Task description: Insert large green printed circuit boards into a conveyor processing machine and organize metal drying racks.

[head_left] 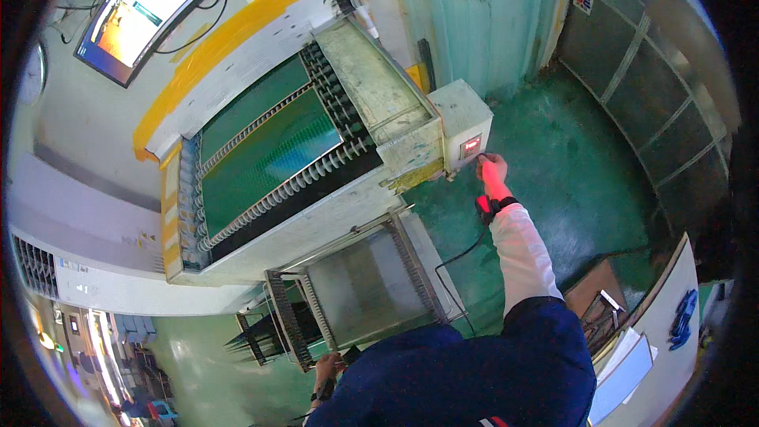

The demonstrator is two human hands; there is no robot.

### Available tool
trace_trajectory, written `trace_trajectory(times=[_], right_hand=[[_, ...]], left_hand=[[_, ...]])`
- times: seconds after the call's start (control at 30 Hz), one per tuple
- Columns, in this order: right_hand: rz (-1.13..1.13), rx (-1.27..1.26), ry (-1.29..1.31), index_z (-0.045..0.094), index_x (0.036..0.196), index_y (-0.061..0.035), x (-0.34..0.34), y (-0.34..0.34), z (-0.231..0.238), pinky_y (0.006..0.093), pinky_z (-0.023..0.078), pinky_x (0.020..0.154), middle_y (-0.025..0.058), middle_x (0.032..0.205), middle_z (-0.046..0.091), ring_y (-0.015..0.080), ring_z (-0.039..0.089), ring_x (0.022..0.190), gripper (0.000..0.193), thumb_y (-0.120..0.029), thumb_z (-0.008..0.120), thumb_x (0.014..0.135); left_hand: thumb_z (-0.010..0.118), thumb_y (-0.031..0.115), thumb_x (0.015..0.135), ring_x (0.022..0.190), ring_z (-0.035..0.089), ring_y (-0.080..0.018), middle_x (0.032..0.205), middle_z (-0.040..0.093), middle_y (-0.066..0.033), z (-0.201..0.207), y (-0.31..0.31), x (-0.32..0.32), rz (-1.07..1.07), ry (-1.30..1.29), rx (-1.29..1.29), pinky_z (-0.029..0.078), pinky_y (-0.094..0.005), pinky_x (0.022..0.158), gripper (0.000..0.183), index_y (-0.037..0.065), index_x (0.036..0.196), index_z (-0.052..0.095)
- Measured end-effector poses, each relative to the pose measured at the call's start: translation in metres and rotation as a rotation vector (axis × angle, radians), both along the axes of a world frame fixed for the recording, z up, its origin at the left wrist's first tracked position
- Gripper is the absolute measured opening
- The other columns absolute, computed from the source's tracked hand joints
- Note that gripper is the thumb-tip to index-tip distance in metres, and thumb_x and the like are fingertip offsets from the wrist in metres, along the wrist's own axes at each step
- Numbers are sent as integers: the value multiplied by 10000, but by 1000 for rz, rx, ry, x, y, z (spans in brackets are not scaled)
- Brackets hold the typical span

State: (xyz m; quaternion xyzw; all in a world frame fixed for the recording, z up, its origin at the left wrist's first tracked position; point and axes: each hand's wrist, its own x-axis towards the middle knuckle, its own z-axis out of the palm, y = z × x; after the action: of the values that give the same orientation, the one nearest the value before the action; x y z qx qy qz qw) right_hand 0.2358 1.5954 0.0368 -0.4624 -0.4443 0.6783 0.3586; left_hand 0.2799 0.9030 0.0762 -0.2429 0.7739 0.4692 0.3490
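My right arm stretches out to a pale control box (pixel 466 122) with a small lit red display (pixel 471 146). My right hand (pixel 492 168) is at the box's lower corner, beside that display. Its fingers are drawn together, and what lies between them is hidden. A black band with a red-lit device (pixel 485 205) sits at that wrist, and a dark cable runs down from it. Low in view, my left hand (pixel 327 367) is closed at the near corner of a metal slotted rack (pixel 427 273). My sleeve and body partly cover it; what it grips is unclear. A grey flat panel (pixel 368 285) is in the rack.
A roller conveyor machine (pixel 403 107) with green panels (pixel 273 162) on its rollers stands ahead. Above it hangs a monitor (pixel 150 12). Dark framed panels (pixel 632 71) lean at the far right. Papers (pixel 624 372) and blue gloves (pixel 683 319) lie on a board at right.
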Motion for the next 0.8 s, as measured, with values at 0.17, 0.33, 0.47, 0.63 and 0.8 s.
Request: trace_trajectory(times=[0.17,0.33,0.47,0.63,0.8], right_hand=[[-5,7,-48,569,920,-3,1,-1,-2,252,408,437,30,677,571,117,524,524,188,-133,628,798],[10,13,-86,575,935,-19,4,-2,0,254,427,468,22,709,591,113,539,556,210,-160,639,793],[2,5,-60,574,935,-16,4,-3,-1,256,430,469,28,714,595,117,544,559,214,-157,642,788],[-4,21,-57,569,930,-7,7,1,-2,261,433,470,33,721,597,120,544,557,208,-145,638,790],[-30,5,-87,563,923,-7,-1,-3,0,261,445,483,36,733,601,117,552,574,207,-140,640,784]], left_hand=[[605,227,857,650,621,-225,818,630,-135,4,4,-5,-143,31,-64,510,-337,558,305,-57,970,606],[627,259,849,683,620,-220,844,631,-120,7,3,-7,-225,54,-219,506,-332,572,324,-31,992,612],[629,263,847,713,618,-215,868,631,-110,5,5,-6,-116,30,-133,503,-330,584,314,-13,996,613],[636,269,843,719,619,-203,875,640,-104,-11,-3,-15,-151,6,-79,499,-319,595,308,-10,971,619],[642,298,835,718,625,-183,851,655,-101,-53,-47,-16,-684,211,-316,505,-302,630,325,-11,937,632]])
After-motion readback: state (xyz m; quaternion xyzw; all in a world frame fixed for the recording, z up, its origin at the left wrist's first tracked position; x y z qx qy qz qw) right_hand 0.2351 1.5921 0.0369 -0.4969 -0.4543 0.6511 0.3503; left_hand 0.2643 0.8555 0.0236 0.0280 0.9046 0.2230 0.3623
